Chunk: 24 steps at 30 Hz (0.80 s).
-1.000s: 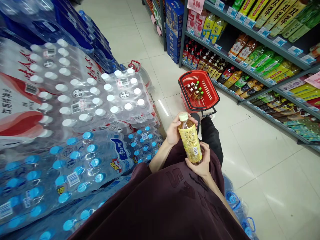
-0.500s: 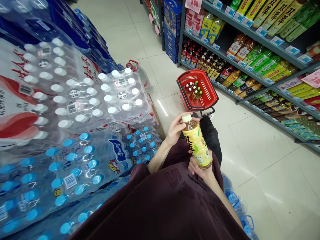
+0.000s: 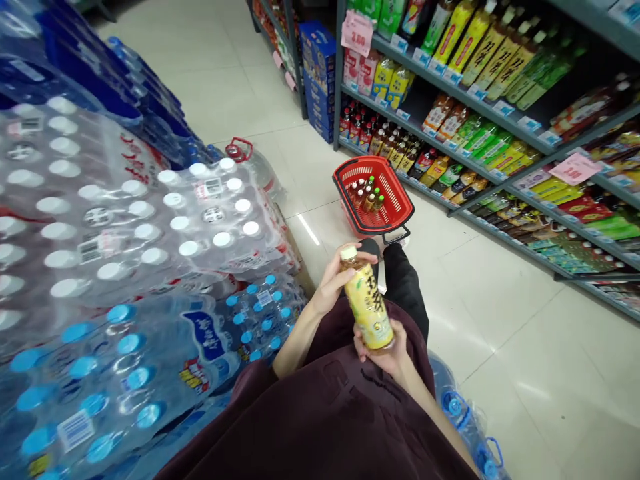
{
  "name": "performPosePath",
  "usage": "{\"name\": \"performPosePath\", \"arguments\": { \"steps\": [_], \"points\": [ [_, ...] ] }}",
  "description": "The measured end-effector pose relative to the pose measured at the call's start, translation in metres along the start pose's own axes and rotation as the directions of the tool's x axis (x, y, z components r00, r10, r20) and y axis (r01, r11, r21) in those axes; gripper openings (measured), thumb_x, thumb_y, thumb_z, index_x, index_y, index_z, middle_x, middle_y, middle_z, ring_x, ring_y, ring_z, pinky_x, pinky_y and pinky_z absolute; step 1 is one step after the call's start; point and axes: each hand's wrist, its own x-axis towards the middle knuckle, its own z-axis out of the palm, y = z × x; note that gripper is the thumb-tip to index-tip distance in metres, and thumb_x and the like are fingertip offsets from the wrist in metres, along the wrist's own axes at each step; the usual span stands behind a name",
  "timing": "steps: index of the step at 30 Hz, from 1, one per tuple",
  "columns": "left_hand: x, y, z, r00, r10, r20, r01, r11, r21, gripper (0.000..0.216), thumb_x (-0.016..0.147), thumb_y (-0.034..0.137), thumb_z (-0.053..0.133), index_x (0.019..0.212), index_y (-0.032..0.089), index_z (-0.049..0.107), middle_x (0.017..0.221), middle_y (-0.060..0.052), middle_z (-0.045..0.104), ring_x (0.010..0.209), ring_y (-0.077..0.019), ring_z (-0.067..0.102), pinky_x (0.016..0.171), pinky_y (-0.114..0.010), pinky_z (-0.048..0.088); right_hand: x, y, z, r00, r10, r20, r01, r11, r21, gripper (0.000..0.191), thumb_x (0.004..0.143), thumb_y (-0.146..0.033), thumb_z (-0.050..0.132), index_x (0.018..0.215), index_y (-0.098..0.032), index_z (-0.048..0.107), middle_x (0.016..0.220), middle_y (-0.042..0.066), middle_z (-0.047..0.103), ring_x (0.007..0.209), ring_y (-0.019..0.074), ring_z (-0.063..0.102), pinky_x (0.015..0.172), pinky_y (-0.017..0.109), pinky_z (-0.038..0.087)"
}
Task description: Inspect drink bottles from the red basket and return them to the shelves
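I hold a drink bottle (image 3: 369, 303) with a yellow label and a pale cap in front of my body, tilted with its cap end away from me. My left hand (image 3: 333, 283) is closed round its upper part, the fingers just below the cap. The base rests in my right hand (image 3: 387, 348), whose fingers wrap round the lower end; some of them are hidden behind the bottle. Past the bottle, a red shopping basket (image 3: 400, 193) stands on the floor by my foot, with several small bottles (image 3: 367, 195) upright inside.
On my left are stacked shrink-wrapped packs of white-capped bottles (image 3: 200, 207) and blue-capped water bottles (image 3: 130, 373). Drink shelves (image 3: 440, 80) run along the right. Blue cartons (image 3: 320, 80) stand at the shelf end. Large water jugs (image 3: 457, 407) sit on the floor at my right.
The bottle has turned in my hands, so a different part of its label faces me. My view has shifted, moving the basket and hands left and slightly lower in the picture.
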Motion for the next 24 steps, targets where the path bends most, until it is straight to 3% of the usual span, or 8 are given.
{"name": "performPosePath", "arguments": {
  "steps": [3,6,10,13,15,18,21,24],
  "points": [
    [0.005,0.002,-0.001,0.998,-0.032,-0.062,0.041,0.990,0.136,0.050,0.084,0.039,0.077,0.126,0.018,0.061,0.121,-0.014,0.072,0.114,-0.0276,0.066,0.098,-0.039,0.050,0.006,0.003,0.002,0.990,-0.131,-0.061,0.119,0.978,-0.169,0.065,0.073,-0.048,0.077,0.127,-0.018,0.061,0.117,0.014,0.071,0.084,0.0256,0.071,0.064,0.037,0.061],
    [0.008,0.004,0.000,0.985,-0.054,-0.161,0.098,0.956,0.277,0.048,0.077,0.036,0.083,0.117,0.017,0.065,0.117,-0.011,0.071,0.105,-0.0235,0.067,0.094,-0.034,0.051,0.013,0.006,0.002,0.907,-0.394,-0.145,0.285,0.831,-0.479,0.078,0.073,-0.037,0.084,0.143,-0.022,0.053,0.136,0.014,0.064,0.112,0.0300,0.070,0.093,0.046,0.061],
    [0.009,-0.002,0.001,0.944,-0.119,-0.308,0.230,0.905,0.357,0.057,0.067,0.034,0.090,0.112,0.016,0.061,0.103,-0.006,0.069,0.091,-0.0193,0.066,0.084,-0.031,0.052,0.022,0.004,-0.003,0.666,-0.744,-0.053,0.295,0.328,-0.897,0.075,0.076,-0.035,0.085,0.143,-0.020,0.056,0.138,0.015,0.059,0.129,0.0312,0.059,0.109,0.050,0.052],
    [0.009,-0.010,-0.001,0.909,-0.144,-0.392,0.278,0.909,0.311,0.065,0.061,0.031,0.093,0.114,0.017,0.057,0.101,-0.004,0.068,0.089,-0.0195,0.067,0.084,-0.033,0.053,0.025,0.000,-0.004,0.501,-0.859,0.103,0.203,0.001,-0.979,0.057,0.082,-0.026,0.080,0.136,-0.023,0.061,0.130,0.013,0.058,0.122,0.0288,0.061,0.105,0.049,0.054],
    [0.008,-0.014,-0.004,0.891,-0.169,-0.422,0.284,0.931,0.227,0.065,0.060,0.029,0.092,0.112,0.017,0.055,0.102,-0.004,0.067,0.090,-0.0200,0.068,0.086,-0.035,0.053,0.026,-0.002,-0.003,0.450,-0.872,0.193,0.165,-0.132,-0.978,0.049,0.086,-0.022,0.075,0.132,-0.024,0.061,0.127,0.012,0.057,0.118,0.0277,0.062,0.102,0.048,0.055],
    [0.008,-0.011,-0.007,0.901,-0.196,-0.388,0.256,0.960,0.111,0.056,0.062,0.023,0.089,0.104,0.018,0.053,0.102,-0.003,0.066,0.093,-0.0201,0.069,0.088,-0.036,0.054,0.027,-0.003,0.001,0.483,-0.839,0.250,0.126,-0.215,-0.968,0.048,0.085,-0.021,0.074,0.130,-0.022,0.056,0.126,0.013,0.055,0.119,0.0272,0.061,0.102,0.048,0.055],
    [0.006,-0.005,-0.010,0.949,-0.190,-0.249,0.231,0.962,0.144,0.051,0.060,0.012,0.083,0.100,0.018,0.053,0.101,-0.002,0.065,0.093,-0.0194,0.068,0.083,-0.033,0.054,0.030,-0.003,0.005,0.642,-0.747,0.175,0.106,-0.140,-0.985,0.060,0.084,-0.028,0.076,0.137,-0.021,0.049,0.131,0.014,0.057,0.122,0.0278,0.061,0.104,0.047,0.055],
    [0.004,-0.003,-0.013,0.979,-0.186,-0.086,0.204,0.929,0.308,0.053,0.058,0.005,0.078,0.103,0.017,0.055,0.100,-0.003,0.065,0.092,-0.0187,0.065,0.078,-0.029,0.053,0.034,-0.006,0.007,0.789,-0.612,0.050,0.055,-0.011,-0.998,0.068,0.088,-0.034,0.072,0.147,-0.020,0.042,0.136,0.014,0.062,0.122,0.0281,0.065,0.104,0.046,0.056]
  ]
}}
